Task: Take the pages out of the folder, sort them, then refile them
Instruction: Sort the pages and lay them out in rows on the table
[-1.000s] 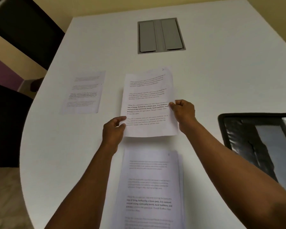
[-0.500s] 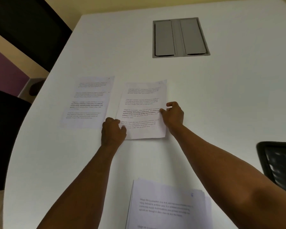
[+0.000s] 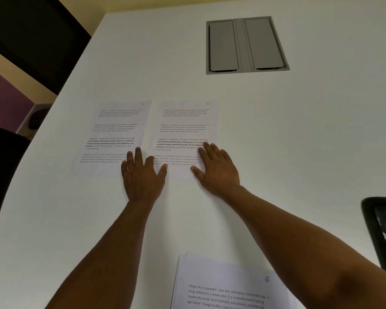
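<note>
White table top (image 3: pixel 276 134), rounded along its left edge, taken here as the landmark surface. Item one: white printed sheet with a small handwritten mark in its top right corner (image 3: pixel 114 139), lying flat on the table left of centre. Item two: white printed sheet marked "2" by hand in its top right corner (image 3: pixel 185 128), flat on the table just beside item one on its right, a narrow strip of table showing between the two. Item three: stack of white printed pages, the top one marked "6" in blue ink (image 3: pixel 227 286), at the near edge of the table, well apart from items one and two and partly cut off by the frame. Item four: black folder with a glossy inner sleeve (image 3: pixel 383 235), at the table's right edge, only partly in view. Item five: grey rectangular metal hatch with two flaps (image 3: pixel 246 44), set into the table at its far side. Left hand (image 3: pixel 143 172): fingers spread flat, palm down, fingertips on the lower right corner of item one, thumb touching the lower left of item two. Right hand (image 3: pixel 216 168): fingers straight and spread, pressing flat on the lower right part of item two.
</note>
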A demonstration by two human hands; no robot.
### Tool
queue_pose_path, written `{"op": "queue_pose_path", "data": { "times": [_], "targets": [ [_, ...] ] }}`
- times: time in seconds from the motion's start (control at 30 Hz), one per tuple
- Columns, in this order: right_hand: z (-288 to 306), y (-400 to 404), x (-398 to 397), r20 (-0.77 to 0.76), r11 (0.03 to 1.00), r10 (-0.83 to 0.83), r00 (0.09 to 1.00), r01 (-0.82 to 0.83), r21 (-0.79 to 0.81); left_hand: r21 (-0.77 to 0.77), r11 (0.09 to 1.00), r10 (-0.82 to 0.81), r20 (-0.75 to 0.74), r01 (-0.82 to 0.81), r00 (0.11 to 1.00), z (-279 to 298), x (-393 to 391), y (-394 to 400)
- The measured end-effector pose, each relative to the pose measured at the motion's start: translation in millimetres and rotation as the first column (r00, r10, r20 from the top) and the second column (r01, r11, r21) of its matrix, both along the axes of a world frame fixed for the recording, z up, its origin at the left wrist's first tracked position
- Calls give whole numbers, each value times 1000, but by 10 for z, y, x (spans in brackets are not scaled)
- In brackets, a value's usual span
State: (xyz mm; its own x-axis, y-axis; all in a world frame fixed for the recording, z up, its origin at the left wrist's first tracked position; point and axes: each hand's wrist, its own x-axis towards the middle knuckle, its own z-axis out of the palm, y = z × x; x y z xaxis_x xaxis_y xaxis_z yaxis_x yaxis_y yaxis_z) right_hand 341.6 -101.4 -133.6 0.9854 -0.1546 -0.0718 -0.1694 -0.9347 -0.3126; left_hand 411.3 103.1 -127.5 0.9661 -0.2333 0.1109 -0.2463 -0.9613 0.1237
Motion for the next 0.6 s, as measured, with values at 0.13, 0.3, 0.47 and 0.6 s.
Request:
{"op": "queue_pose_path", "data": {
  "times": [0.13, 0.3, 0.47, 0.6],
  "targets": [
    [26, -27, 86, -46, 1000, 7, 999, -8, -20, 13, 1000, 28, -57, -27, 998, 14, 81, -32],
    [199, -64, -87, -8, 998, -14, 1000, 14, 60, -46, 998, 49, -64, -52, 997, 137, -59, -115],
    [388, -77, -990, 59, 982, -129, 990, 119, 145, -164, 986, -48, -145, 24, 988, 115, -1037, -65],
    [452, 1, -2105, 50, 957, -240, 969, 228, 178, -237, 970, -105, -216, 52, 971, 84, -2141, 174]
  ]
}}
